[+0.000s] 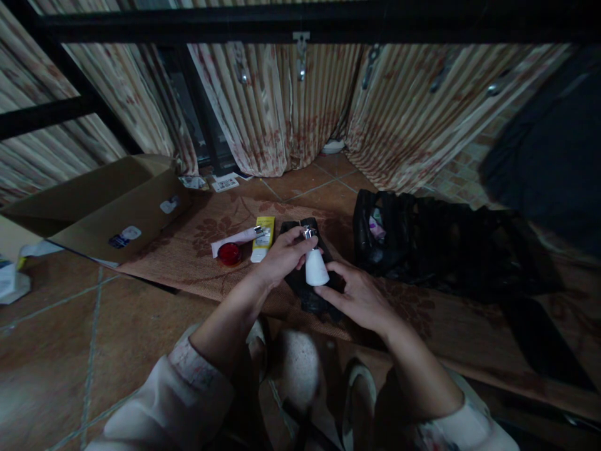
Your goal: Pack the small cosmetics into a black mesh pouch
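Between my hands is a small white bottle (pixel 317 269) with a shiny silver pump top, tilted slightly. The fingers of my left hand (pixel 284 254) grip it near the silver top. My right hand (pixel 359 294) has thumb and fingers around its wide base. Under the bottle lies a black plastic bag (pixel 300 291) on the patterned cloth. Left of my hands are a yellow and white tube (pixel 263 238), a pale pink tube (pixel 235 240) with a silver cap, and a round red container (pixel 230 254).
An open cardboard box (pixel 107 213) stands at the left. Black plastic bags (pixel 422 244) lie on the right of the brown patterned cloth (pixel 188 250). Striped curtains (pixel 282 113) hang behind, beneath a dark metal bar (pixel 188 28). Papers (pixel 225 182) lie on the tiled floor.
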Demonstrator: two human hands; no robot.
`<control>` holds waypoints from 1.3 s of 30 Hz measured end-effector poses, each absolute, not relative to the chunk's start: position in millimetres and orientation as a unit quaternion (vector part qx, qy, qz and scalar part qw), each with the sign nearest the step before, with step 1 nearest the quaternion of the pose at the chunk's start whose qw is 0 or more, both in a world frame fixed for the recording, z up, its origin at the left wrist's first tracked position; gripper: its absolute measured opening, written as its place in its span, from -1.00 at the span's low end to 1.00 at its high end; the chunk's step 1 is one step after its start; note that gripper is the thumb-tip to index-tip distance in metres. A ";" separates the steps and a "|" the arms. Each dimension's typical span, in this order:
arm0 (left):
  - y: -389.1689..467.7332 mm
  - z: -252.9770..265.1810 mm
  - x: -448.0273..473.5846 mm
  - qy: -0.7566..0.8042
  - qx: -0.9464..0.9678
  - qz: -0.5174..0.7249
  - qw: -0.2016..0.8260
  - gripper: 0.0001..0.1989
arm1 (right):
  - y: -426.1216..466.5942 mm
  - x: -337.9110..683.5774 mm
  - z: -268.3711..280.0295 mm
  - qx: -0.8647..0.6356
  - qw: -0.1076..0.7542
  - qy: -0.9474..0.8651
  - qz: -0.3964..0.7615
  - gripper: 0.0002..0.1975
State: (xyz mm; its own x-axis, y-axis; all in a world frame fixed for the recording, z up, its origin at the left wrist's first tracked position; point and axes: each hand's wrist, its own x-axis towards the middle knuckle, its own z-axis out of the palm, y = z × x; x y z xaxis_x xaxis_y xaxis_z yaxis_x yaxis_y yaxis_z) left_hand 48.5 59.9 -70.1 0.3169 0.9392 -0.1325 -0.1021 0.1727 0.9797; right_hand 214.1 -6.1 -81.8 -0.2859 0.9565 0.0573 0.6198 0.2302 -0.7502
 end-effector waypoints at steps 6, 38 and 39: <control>58.6 -67.2 48.8 0.422 0.493 0.409 0.641 -0.82 | -5.6 214.2 -83.1 -0.522 0.286 -0.737 0.318 -0.79; 59.5 -68.5 48.8 0.423 0.501 0.406 0.636 -0.81 | -6.2 213.9 -82.0 -0.534 0.273 -0.731 0.324 -0.78; 59.4 -68.3 48.8 0.424 0.500 0.407 0.636 -0.81 | -6.3 213.8 -81.8 -0.534 0.274 -0.732 0.323 -0.78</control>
